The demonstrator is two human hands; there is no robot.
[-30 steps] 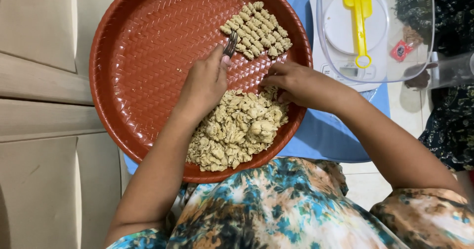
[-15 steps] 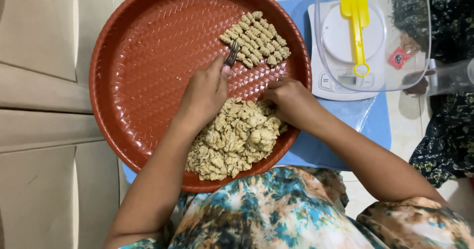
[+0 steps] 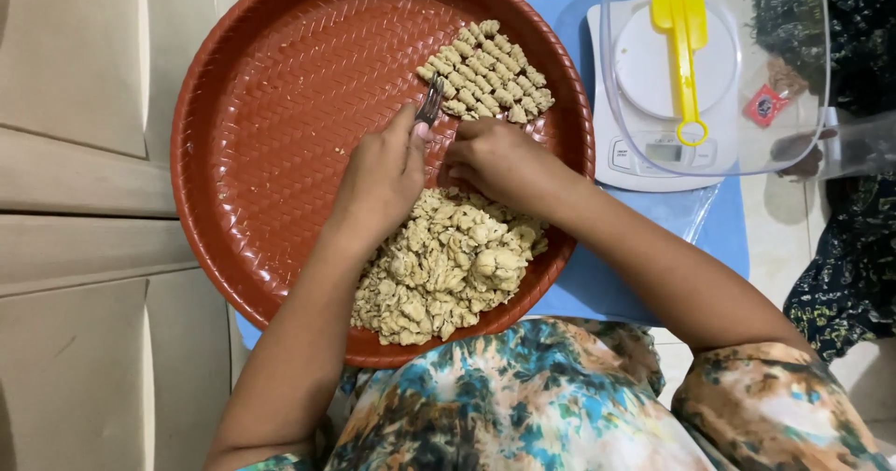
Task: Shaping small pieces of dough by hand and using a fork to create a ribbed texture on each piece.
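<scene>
Left hand (image 3: 378,177) is closed on a metal fork (image 3: 429,107), tines pointing at the far edge of the round red woven-pattern tray (image 3: 261,154); right hand (image 3: 495,158) sits just beside it, fingers curled down at the tray floor near the fork (what it pinches, if anything, I cannot tell). Rows of ridged dough pieces (image 3: 485,71) lie near the tray's far-right edge, and a loose heap of dough lumps (image 3: 448,266) fills the near edge under both wrists. Right of the tray, on a blue mat (image 3: 644,238): a white kitchen scale (image 3: 644,144) under a clear plastic bowl (image 3: 803,79) holding a yellow scoop (image 3: 683,32), with a small red packet (image 3: 765,105) at the bowl's right side.
</scene>
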